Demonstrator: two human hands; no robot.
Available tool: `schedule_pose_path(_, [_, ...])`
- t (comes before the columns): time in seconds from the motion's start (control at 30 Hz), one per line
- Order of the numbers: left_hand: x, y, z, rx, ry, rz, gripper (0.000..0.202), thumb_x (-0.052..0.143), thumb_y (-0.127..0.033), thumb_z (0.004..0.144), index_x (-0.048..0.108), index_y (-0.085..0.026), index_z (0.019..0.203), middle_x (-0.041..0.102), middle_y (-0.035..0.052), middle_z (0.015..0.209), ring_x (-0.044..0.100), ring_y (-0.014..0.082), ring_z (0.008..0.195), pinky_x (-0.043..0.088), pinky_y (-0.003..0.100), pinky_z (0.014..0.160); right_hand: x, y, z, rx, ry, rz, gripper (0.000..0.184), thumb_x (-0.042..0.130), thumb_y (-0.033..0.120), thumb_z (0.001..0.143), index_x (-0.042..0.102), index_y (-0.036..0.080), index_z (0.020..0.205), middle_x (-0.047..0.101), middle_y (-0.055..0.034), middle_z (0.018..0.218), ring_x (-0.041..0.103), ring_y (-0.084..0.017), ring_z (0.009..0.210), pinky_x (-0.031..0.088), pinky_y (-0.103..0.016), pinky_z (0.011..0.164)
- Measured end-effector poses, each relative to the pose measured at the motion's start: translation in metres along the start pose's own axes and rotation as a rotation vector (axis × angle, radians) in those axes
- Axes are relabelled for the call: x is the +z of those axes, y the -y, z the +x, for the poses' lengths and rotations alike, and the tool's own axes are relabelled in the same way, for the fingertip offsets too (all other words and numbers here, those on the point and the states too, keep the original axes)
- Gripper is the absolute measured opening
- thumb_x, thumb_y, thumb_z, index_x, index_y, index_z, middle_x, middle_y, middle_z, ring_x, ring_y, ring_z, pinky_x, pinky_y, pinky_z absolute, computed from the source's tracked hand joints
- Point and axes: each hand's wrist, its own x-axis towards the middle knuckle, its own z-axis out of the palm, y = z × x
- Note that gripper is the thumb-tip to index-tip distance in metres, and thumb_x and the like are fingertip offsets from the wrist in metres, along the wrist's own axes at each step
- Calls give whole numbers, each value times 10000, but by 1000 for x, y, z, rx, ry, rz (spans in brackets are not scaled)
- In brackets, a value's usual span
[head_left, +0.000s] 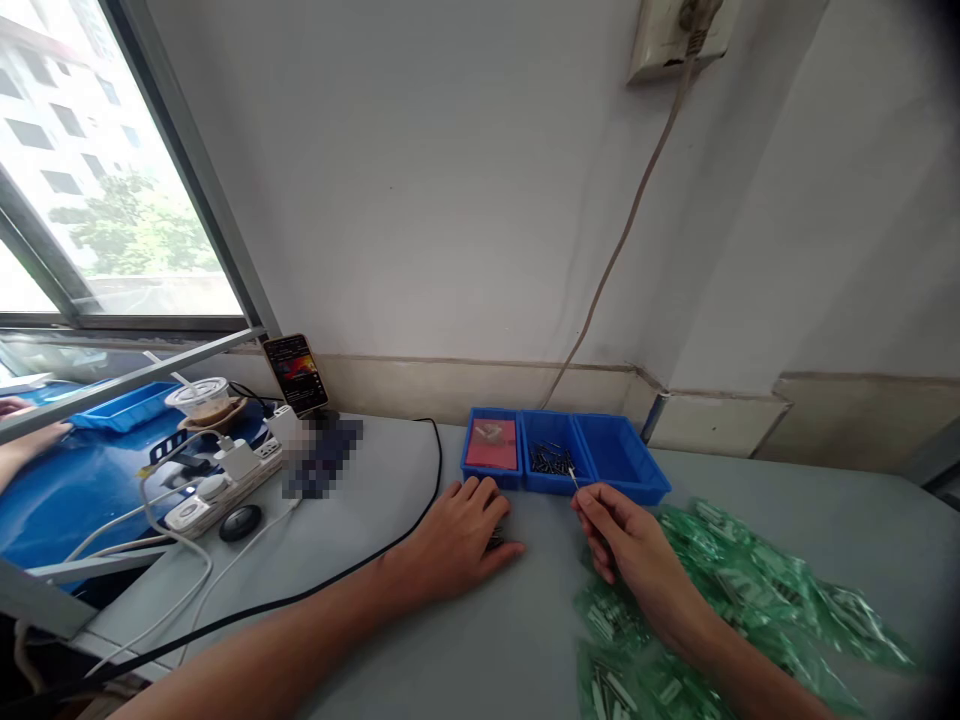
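Observation:
My left hand (461,535) rests palm down on the grey table (360,590), fingers curled over a small dark part at its fingertips. My right hand (619,530) pinches a thin metal pin (573,477), its tip up toward the middle blue bin (555,458), which holds several dark pins. The left blue bin (493,447) contains a pink pad. The right blue bin (621,455) looks empty.
Green plastic bags (742,610) of small parts lie at the right. A black cable (420,500) crosses the table. A power strip (225,480), a propped phone (295,373) and a drink cup (199,397) stand at the left. Another person's hand (22,435) shows at far left.

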Motion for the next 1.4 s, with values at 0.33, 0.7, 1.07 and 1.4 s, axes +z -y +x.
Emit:
schedule_pose_path(0.33, [2,-11,-3,-193,4,218,477,486,-634,1072,622,-178,1115,625,134,1157,588,329,1032,476,467,858,-1,-2,3,0,-28,-47,519,730,720,850,661,207,893,532,58,678,441,-86,484,383,-215,426])
schedule_pose_path(0.7, [6,-6,-1,-208,42,25,317,550,-521,1085,559,-204,1087,609,79,1134,601,276,988,483,379,787,-6,-2,10,-37,-79,21,545,683,684,909,663,238,1223,631,11,862,443,-92,483,339,-219,378])
schedule_pose_path(1.07, [10,3,1,-86,15,-259,91,578,-297,1103,573,-218,1056,645,23,1087,591,226,992,407,369,891,0,-5,-10,-515,365,-712,241,559,366,1081,748,249,989,657,-53,1041,638,-221,968,520,-344,874])
schedule_pose_path(1.4, [-11,5,2,114,112,-305,316,714,-279,905,559,-219,1173,615,56,1128,582,248,1030,436,374,956,0,-10,-7,-540,438,-850,183,581,313,1085,752,287,1144,676,-63,1205,622,-257,1155,493,-412,1034])
